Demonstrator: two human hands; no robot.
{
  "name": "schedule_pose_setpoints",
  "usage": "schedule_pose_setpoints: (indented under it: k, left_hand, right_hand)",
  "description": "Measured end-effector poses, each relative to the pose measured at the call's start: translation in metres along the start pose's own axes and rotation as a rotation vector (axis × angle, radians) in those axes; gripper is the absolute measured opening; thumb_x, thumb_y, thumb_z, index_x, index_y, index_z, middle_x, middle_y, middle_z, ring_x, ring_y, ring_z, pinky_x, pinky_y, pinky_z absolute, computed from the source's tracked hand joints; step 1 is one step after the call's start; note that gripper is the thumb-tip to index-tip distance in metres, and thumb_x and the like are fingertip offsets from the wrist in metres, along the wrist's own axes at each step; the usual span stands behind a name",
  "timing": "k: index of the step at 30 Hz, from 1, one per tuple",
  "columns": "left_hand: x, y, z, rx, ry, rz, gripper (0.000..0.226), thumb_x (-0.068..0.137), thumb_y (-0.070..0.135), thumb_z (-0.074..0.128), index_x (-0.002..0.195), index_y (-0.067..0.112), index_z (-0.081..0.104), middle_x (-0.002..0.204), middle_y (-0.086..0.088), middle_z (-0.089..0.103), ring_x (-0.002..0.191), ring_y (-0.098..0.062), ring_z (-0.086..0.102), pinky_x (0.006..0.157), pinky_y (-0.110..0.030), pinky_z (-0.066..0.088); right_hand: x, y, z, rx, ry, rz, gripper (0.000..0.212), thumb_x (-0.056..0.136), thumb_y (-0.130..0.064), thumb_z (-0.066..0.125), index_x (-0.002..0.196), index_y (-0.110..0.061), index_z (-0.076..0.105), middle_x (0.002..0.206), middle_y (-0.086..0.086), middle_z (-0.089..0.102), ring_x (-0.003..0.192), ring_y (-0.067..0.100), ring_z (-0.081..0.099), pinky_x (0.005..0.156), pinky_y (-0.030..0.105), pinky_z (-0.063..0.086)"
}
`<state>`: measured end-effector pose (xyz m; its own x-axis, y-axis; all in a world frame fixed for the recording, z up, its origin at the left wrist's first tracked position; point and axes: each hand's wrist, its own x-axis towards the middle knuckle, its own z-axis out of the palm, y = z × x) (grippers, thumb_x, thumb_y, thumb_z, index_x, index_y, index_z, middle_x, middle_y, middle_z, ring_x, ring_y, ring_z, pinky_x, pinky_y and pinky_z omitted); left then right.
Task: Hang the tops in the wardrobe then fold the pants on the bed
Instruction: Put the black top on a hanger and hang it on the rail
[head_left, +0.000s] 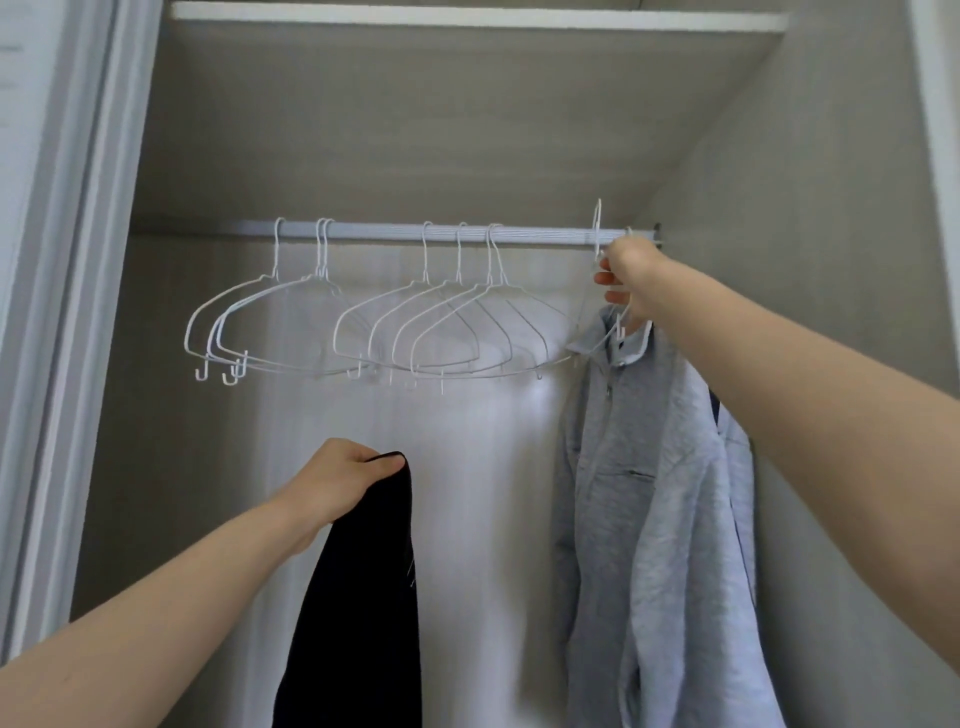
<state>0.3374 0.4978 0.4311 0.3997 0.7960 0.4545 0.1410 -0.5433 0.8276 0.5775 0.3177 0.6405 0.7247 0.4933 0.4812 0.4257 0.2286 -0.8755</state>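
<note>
Gripping black garment (358, 597) left hand (337, 480), right hand (631, 280) pinching hanger (597, 234), wardrobe (363, 156) rail (395, 232)

The thin white wire hangers (452, 322) look like coated metal, smooth with a slight sheen. The pale ribbed wardrobe rail (395, 232) they hang from seems metal too, satin rather than glossy, with fine grooves along its length. The light grey zip-neck top (639, 499) is soft matt cloth with a quilted, faintly pebbled knit. The black garment (363, 597) is smooth, dull fabric that reflects almost nothing. The grey-beige wardrobe panels (395, 130) show a matt, faintly grained laminate, and the white shelf edge (467, 15) looks smooth and painted.
</note>
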Motion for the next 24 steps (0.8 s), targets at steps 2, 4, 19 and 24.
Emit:
schedule_pose_setpoints:
  k: [2,4,19,24]
  left_hand:
    - [0.001,-0.002,0.001,-0.001,-0.006,0.008,0.039,0.088,0.033,0.070,0.074,-0.003,0.069,0.046,0.000,0.043,0.036,-0.012,0.039,0.038,-0.015,0.027]
    - [-0.001,-0.005,0.003,0.012,-0.021,0.025,0.032,0.088,0.034,0.070,0.070,0.007,0.067,0.047,-0.001,0.041,0.037,-0.012,0.036,0.039,-0.015,0.024]
    - [-0.015,-0.036,0.000,0.016,-0.092,0.012,0.034,0.092,0.031,0.065,0.065,0.014,0.053,0.054,0.000,0.037,0.044,-0.012,0.036,0.041,-0.017,0.026]
    - [-0.009,-0.037,0.005,0.020,-0.092,0.008,0.038,0.092,0.032,0.066,0.060,0.014,0.056,0.050,0.002,0.043,0.041,-0.011,0.039,0.040,-0.015,0.030]
  right_hand:
    - [0.002,0.000,-0.002,-0.052,0.020,-0.037,0.012,0.096,-0.028,0.030,0.099,-0.028,0.042,0.097,0.001,0.059,0.086,0.019,0.051,0.086,0.048,0.041]
    - [0.005,0.002,-0.003,-0.100,0.040,-0.068,0.016,0.097,-0.024,0.029,0.110,-0.024,0.039,0.110,0.003,0.055,0.078,0.015,0.052,0.071,0.041,0.043]
    - [0.015,0.054,0.032,-0.159,-0.032,0.076,0.026,0.096,-0.019,0.032,0.118,-0.017,0.046,0.078,0.004,0.060,0.058,0.016,0.050,0.055,0.023,0.035]
    - [0.017,0.060,0.036,-0.214,0.049,-0.120,0.035,0.099,-0.015,0.028,0.128,-0.008,0.047,0.102,0.018,0.063,0.057,0.013,0.048,0.045,0.021,0.032]
